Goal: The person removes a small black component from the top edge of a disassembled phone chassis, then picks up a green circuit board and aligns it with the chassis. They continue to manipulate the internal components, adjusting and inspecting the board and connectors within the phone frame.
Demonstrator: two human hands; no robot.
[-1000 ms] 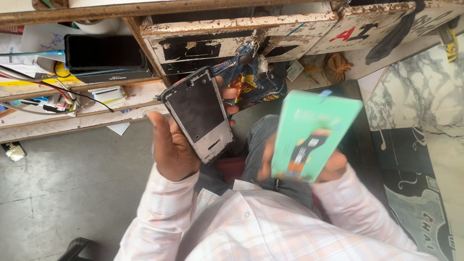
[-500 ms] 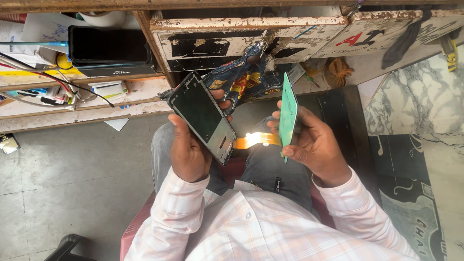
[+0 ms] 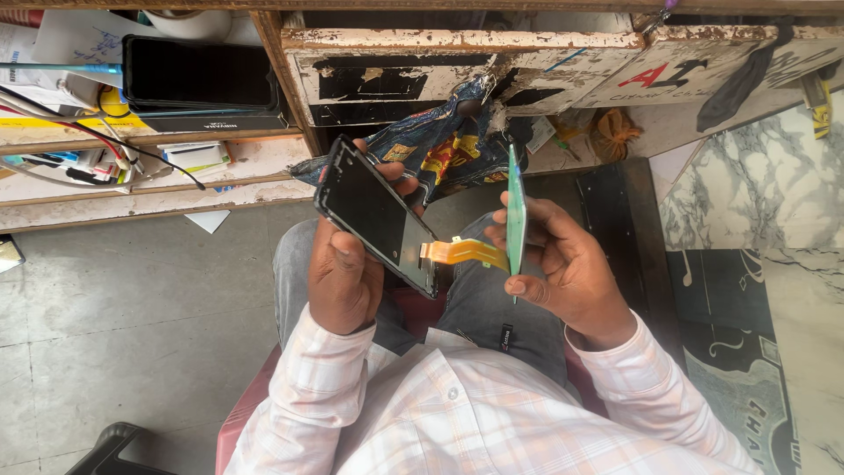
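Note:
My left hand (image 3: 343,277) grips a dark phone screen panel (image 3: 374,214), tilted with its glass face up and towards the left. An orange flex ribbon (image 3: 464,252) runs from the panel's lower right edge over to a thin green phone body (image 3: 515,216). My right hand (image 3: 563,264) holds that green part upright and edge-on to the camera, thumb on its near edge. Both pieces hover above my lap, over grey trousers (image 3: 492,308), about a ribbon's length apart.
A worn wooden bench front with peeling paint (image 3: 457,53) stands ahead. Crumpled blue printed plastic bag (image 3: 440,145) hangs under it. At left, shelves hold a black tablet-like screen (image 3: 198,75), wires and small boxes (image 3: 189,157). Marble-patterned surface (image 3: 756,193) lies at right, grey floor tiles (image 3: 132,308) at left.
The green part has turned from face-on to edge-on in my right hand and come closer to the screen panel. The orange ribbon now shows between the two pieces.

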